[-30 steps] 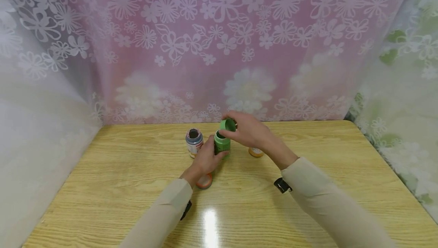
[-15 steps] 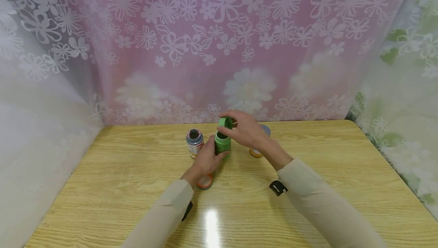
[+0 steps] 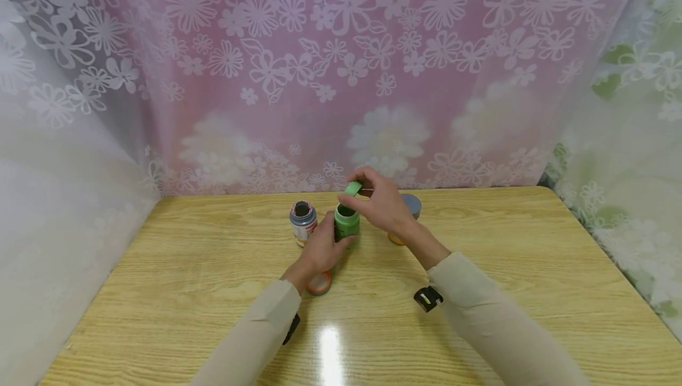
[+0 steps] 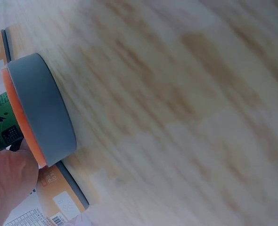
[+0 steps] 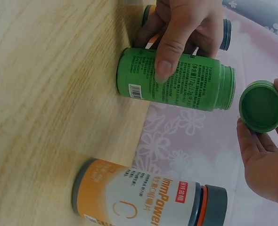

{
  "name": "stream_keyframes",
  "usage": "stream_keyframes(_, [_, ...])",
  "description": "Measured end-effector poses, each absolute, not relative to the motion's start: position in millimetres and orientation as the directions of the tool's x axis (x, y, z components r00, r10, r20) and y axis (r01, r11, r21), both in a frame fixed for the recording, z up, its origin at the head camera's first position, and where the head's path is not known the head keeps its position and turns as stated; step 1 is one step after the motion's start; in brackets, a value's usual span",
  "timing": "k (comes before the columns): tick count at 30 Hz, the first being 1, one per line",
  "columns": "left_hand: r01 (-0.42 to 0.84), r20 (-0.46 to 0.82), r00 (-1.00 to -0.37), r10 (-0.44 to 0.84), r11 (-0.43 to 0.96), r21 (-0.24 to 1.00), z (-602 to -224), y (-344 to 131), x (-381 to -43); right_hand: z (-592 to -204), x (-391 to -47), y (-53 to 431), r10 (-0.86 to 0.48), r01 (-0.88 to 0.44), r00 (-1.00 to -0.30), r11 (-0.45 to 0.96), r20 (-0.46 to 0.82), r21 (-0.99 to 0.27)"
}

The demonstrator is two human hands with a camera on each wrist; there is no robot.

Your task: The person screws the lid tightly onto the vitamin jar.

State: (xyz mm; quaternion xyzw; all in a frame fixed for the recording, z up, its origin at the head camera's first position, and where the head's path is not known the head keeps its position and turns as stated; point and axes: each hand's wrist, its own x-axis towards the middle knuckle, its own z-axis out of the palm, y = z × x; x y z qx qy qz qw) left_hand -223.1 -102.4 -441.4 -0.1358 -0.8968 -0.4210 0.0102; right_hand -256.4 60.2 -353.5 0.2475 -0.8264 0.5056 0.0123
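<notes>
My left hand (image 3: 321, 245) grips a small green bottle (image 3: 346, 227) that stands upright with its mouth uncovered. In the right wrist view, the thumb lies across the printed label of the green bottle (image 5: 176, 82). Just above the mouth, my right hand (image 3: 380, 201) pinches a green screw cap (image 3: 353, 188) between thumb and fingers. The green cap (image 5: 261, 106) is apart from the bottle neck in the right wrist view, its hollow inside showing. Close by my left wrist, a grey lid with an orange ring (image 4: 42, 110) lies on the table.
Left of the green bottle stands an uncapped supplement bottle (image 3: 302, 223) with a grey neck. A capped white-and-orange bottle (image 5: 139, 190) stands to the right, partly behind my right hand in the head view. Flowered curtains (image 3: 298, 78) border the wooden table (image 3: 160, 291).
My right hand has turned the green cap so its side rather than its inside faces the head camera. The right forearm has shifted left. The left hand and green bottle stay put.
</notes>
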Motion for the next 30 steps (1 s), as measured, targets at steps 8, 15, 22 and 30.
stream_keyframes(8, [0.243, 0.12, -0.965, 0.235, 0.617, 0.748, -441.0, -101.4, -222.7, -363.6, -256.0, 59.8, -0.367, -0.384, -0.892, 0.311, 0.263, -0.869])
stream_keyframes(15, [0.223, 0.1, -0.969, 0.228, 0.616, 0.756, -440.9, -102.0, -221.9, -372.1, -253.1, 57.3, -0.372, -0.41, -0.884, 0.328, 0.282, -0.851])
stream_keyframes(22, [0.214, 0.096, -0.971, 0.217, 0.619, 0.756, -441.4, -101.7, -221.7, -378.6, -249.5, 58.3, -0.394, -0.429, -0.874, 0.344, 0.286, -0.835])
stream_keyframes(30, [0.227, 0.106, -0.968, 0.228, 0.609, 0.76, -441.7, -102.1, -220.5, -383.8, -249.3, 59.5, -0.437, -0.481, -0.838, 0.308, 0.327, -0.821])
